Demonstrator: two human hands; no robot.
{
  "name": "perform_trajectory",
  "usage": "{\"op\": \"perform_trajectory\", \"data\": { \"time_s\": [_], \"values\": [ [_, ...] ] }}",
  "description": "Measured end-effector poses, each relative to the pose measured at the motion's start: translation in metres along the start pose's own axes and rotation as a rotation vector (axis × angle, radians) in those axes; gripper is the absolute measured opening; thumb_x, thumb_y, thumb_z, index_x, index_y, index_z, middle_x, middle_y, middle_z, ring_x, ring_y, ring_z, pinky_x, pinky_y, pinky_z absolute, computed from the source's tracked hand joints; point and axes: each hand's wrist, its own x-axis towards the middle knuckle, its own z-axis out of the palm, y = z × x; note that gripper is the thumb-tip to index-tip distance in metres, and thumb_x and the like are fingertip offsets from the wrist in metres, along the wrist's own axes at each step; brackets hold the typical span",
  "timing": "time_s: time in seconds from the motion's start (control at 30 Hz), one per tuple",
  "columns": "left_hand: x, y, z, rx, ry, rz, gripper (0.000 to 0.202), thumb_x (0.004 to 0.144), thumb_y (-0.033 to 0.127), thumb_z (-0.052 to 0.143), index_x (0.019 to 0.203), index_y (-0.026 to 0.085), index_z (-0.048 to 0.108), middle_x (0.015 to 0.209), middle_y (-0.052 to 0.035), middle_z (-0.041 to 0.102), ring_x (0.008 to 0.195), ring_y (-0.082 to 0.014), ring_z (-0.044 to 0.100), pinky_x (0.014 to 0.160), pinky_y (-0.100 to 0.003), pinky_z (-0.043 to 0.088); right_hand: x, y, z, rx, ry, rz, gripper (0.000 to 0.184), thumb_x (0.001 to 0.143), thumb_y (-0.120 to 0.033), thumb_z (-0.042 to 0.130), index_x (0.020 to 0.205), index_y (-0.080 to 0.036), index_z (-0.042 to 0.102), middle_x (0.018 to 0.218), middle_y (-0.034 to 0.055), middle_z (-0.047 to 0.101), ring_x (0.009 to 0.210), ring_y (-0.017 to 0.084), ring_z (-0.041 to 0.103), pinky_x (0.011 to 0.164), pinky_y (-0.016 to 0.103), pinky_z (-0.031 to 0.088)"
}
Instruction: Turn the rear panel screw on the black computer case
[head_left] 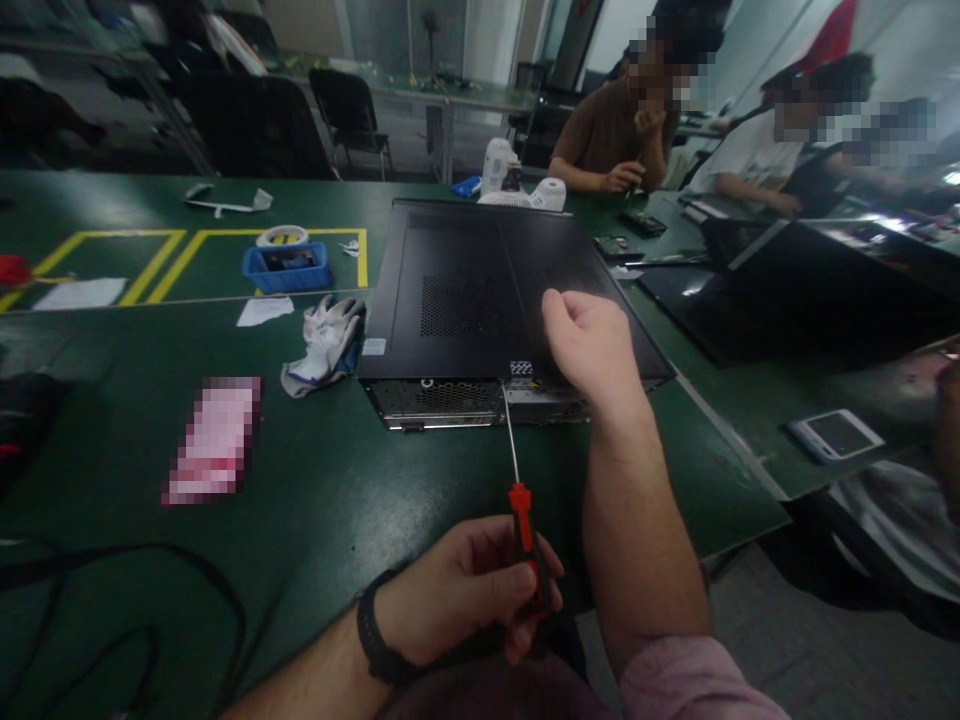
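Observation:
My left hand, with a black watch band on the wrist, grips a screwdriver by its red and black handle. The screwdriver's thin metal shaft points away from me, its tip at the near rear edge of a black desktop computer case. The case lies flat, with vent holes in its top cover and metal panels along the side toward me. Over the near right part of the cover is my right hand, closed with fingers curled under; whatever it may hold is hidden.
Left of the case are grey-white work gloves, a blue bin, a tape roll and a pink blurred item. Dark panels and a phone-like device lie to the right. Co-workers sit beyond.

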Motion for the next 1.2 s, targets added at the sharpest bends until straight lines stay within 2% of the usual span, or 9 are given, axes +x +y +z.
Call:
{"op": "perform_trajectory", "data": {
  "time_s": [0.2, 0.33, 0.43, 0.6, 0.7, 0.8, 0.9, 1.0, 1.2],
  "values": [
    [0.004, -0.007, -0.008, -0.028, -0.072, 0.072, 0.035, 0.088, 0.039, 0.085, 0.100, 0.018, 0.060, 0.083, -0.0031, 0.076, 0.046, -0.0086, 0.065, 0.044, -0.017, 0.049, 0.000, 0.000, 0.000, -0.007, -0.004, 0.006, 0.049, 0.098, -0.040, 0.051, 0.054, -0.024, 0.040, 0.052, -0.0030, 0.038, 0.054, 0.014, 0.041, 0.060, 0.033, 0.026],
    [0.001, -0.004, -0.004, -0.059, -0.060, 0.017, 0.038, 0.091, 0.044, 0.081, 0.110, 0.014, 0.069, 0.089, -0.0069, 0.076, 0.055, -0.0093, 0.069, 0.052, -0.019, 0.053, 0.000, -0.001, -0.001, -0.012, -0.004, 0.001, 0.049, 0.098, -0.039, 0.051, 0.053, -0.024, 0.039, 0.052, -0.0029, 0.038, 0.054, 0.014, 0.040, 0.060, 0.033, 0.026],
    [-0.001, -0.001, -0.001, -0.074, -0.070, 0.002, 0.039, 0.089, 0.040, 0.084, 0.115, 0.013, 0.071, 0.095, -0.0090, 0.077, 0.060, -0.0104, 0.071, 0.056, -0.020, 0.055, -0.001, -0.001, -0.001, -0.008, -0.005, 0.007, 0.048, 0.098, -0.039, 0.051, 0.053, -0.024, 0.040, 0.051, -0.0029, 0.038, 0.054, 0.014, 0.040, 0.060, 0.033, 0.026],
    [0.001, -0.005, -0.004, -0.042, -0.030, 0.045, 0.035, 0.083, 0.035, 0.090, 0.098, 0.015, 0.066, 0.082, -0.0035, 0.074, 0.050, -0.0084, 0.066, 0.046, -0.016, 0.051, 0.000, 0.000, -0.001, -0.008, 0.000, 0.004, 0.049, 0.098, -0.039, 0.051, 0.053, -0.024, 0.040, 0.052, -0.0030, 0.039, 0.054, 0.014, 0.041, 0.061, 0.033, 0.026],
    [0.002, -0.008, -0.006, -0.035, -0.030, 0.073, 0.038, 0.081, 0.036, 0.091, 0.096, 0.016, 0.062, 0.081, -0.0029, 0.074, 0.049, -0.0085, 0.066, 0.046, -0.016, 0.051, 0.000, 0.000, 0.000, -0.002, -0.002, 0.003, 0.049, 0.098, -0.039, 0.051, 0.053, -0.024, 0.040, 0.052, -0.0035, 0.038, 0.053, 0.013, 0.040, 0.061, 0.033, 0.026],
    [0.002, -0.007, -0.005, -0.045, -0.040, 0.074, 0.038, 0.084, 0.040, 0.089, 0.099, 0.016, 0.063, 0.082, -0.0035, 0.074, 0.051, -0.0090, 0.067, 0.048, -0.017, 0.052, 0.000, 0.000, 0.000, -0.002, -0.003, 0.006, 0.049, 0.098, -0.040, 0.052, 0.053, -0.024, 0.040, 0.051, -0.0037, 0.037, 0.053, 0.013, 0.039, 0.060, 0.033, 0.025],
    [0.000, -0.003, -0.001, -0.058, -0.031, 0.030, 0.041, 0.089, 0.048, 0.082, 0.108, 0.013, 0.070, 0.088, -0.0067, 0.075, 0.059, -0.0105, 0.070, 0.055, -0.020, 0.055, 0.000, 0.000, 0.001, -0.003, -0.001, 0.007, 0.049, 0.098, -0.039, 0.052, 0.052, -0.024, 0.039, 0.051, -0.0039, 0.036, 0.053, 0.013, 0.038, 0.060, 0.033, 0.025],
    [-0.002, 0.000, 0.002, -0.065, -0.017, -0.022, 0.042, 0.089, 0.046, 0.082, 0.114, 0.013, 0.072, 0.095, -0.0086, 0.075, 0.066, -0.0116, 0.073, 0.060, -0.021, 0.056, 0.000, -0.001, 0.000, 0.004, -0.007, 0.012, 0.049, 0.098, -0.039, 0.052, 0.053, -0.024, 0.040, 0.051, -0.0037, 0.037, 0.053, 0.013, 0.039, 0.060, 0.033, 0.026],
    [0.002, -0.008, -0.007, -0.008, -0.028, 0.059, 0.037, 0.086, 0.041, 0.086, 0.098, 0.016, 0.062, 0.084, -0.0035, 0.074, 0.048, -0.0075, 0.064, 0.046, -0.017, 0.050, 0.000, -0.001, 0.000, 0.000, -0.001, 0.014, 0.049, 0.098, -0.039, 0.052, 0.053, -0.024, 0.039, 0.051, -0.0038, 0.035, 0.053, 0.013, 0.039, 0.060, 0.033, 0.026]
  ]
}}
